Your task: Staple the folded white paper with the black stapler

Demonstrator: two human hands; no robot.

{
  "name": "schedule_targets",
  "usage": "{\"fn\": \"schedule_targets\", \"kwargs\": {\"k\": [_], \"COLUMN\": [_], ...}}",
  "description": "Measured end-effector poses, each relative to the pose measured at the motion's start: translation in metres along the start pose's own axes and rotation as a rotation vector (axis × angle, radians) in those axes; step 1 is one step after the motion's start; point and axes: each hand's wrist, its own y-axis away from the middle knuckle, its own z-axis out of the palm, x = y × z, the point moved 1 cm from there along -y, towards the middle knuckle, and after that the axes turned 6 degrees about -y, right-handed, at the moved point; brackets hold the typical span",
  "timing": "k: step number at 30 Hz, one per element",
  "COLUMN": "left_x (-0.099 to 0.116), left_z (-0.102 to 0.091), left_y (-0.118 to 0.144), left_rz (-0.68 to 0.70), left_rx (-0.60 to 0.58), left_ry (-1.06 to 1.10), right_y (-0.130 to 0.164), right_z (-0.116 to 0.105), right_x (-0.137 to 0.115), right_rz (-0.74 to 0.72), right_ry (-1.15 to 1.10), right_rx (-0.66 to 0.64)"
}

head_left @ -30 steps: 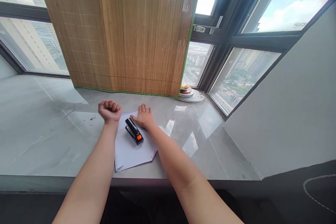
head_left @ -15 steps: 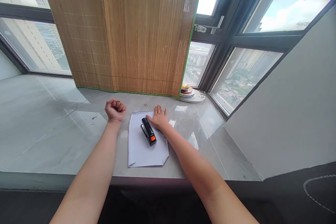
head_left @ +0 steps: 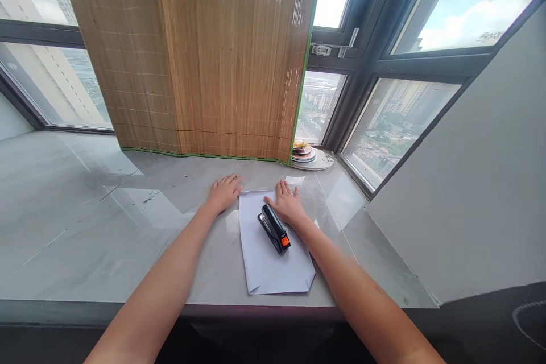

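Right hand point(head_left: 289, 206) lies flat and open, palm down, on the far edge of the sheet of paper point(head_left: 268, 256), grasping nothing; its thumb side touches the far end of the black stapler point(head_left: 274, 228), which rests slantwise on the paper just nearer the body than the hand, orange end toward the person; left hand point(head_left: 223, 193) lies spread and released on the bare grey tabletop point(head_left: 106, 227), just left of the paper's far corner, holding nothing and apparently clear of the sheet; the paper sits close to the near edge of the tabletop, its near right corner folded or cut off; as a judgement, the sheet is laid out and pinned but the stapler is not gripped or pressed, so any stapling looks not yet done; beyond the right hand a stack of plates point(head_left: 305, 152) stands by the window, beside the bamboo blind point(head_left: 205, 57).
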Motion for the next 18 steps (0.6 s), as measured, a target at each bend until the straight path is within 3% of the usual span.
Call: {"fn": "schedule_targets", "kwargs": {"k": [4,7,9,14,18], "left_x": [-0.004,-0.007,-0.01,-0.018,-0.02], "left_z": [-0.004,-0.01,-0.013,-0.013,-0.012], "left_y": [0.001,0.004,0.005,0.003,0.0], "left_rz": [-0.077,-0.135,-0.157,-0.173,-0.162], "left_rx": [-0.016,0.003,0.024,0.083,0.099], "left_ry": [-0.036,-0.043,-0.05,-0.035,-0.003], "right_y": [-0.004,0.002,0.013,0.044,0.055], "right_z": [-0.006,-0.024,-0.04,-0.076,-0.086], "right_x": [-0.005,-0.005,-0.003,-0.006,-0.016], "right_rz": [-0.042,-0.077,-0.121,-0.426,-0.516], "right_ry": [-0.028,-0.129,-0.248,-0.511,-0.484], "right_rx": [0.087,0.249,0.267,-0.078,-0.286]}}
